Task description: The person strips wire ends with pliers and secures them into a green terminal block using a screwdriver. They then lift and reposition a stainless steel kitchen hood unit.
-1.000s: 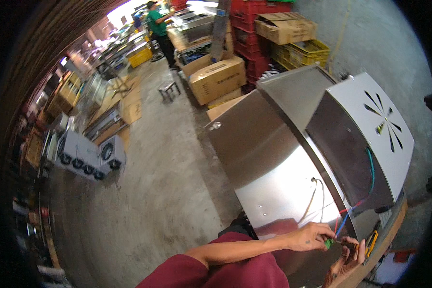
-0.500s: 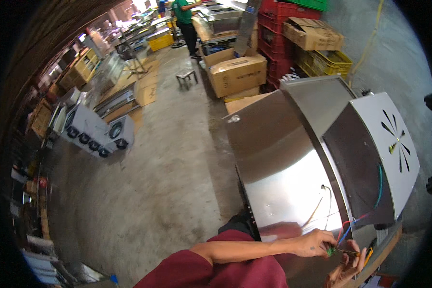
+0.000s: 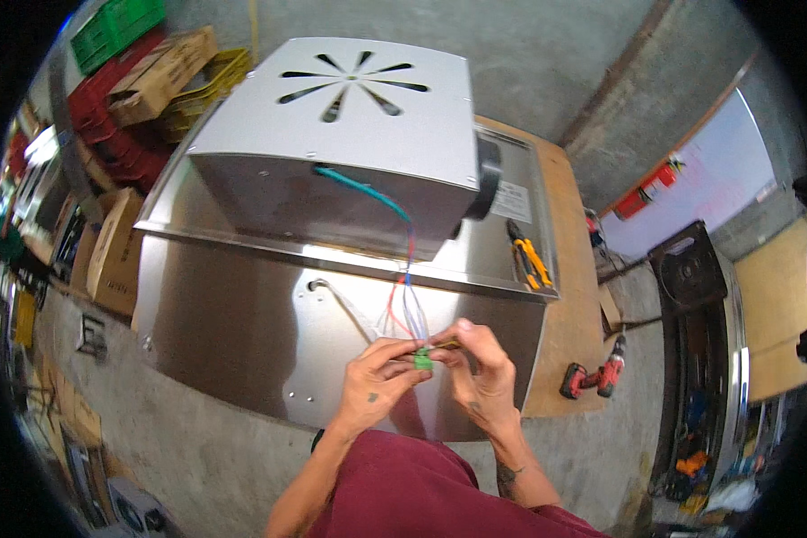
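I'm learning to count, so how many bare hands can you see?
2. The left hand pinches the green connector, and the right hand is just right of it. Any others in the blurry background may be hidden.

I'm in a workshop, by the bare concrete floor (image 3: 242,394), the stacked red crates (image 3: 121,151) and cardboard box (image 3: 118,249) on the far left, and the metal casing (image 3: 377,134) trailing wires (image 3: 408,280) on my wooden worktop (image 3: 560,332). Orange-handled pliers (image 3: 528,255) lie to the right, a red cordless drill (image 3: 608,377) nearer me. The clutter (image 3: 693,464) at near right is blurred, perhaps tools or parts.
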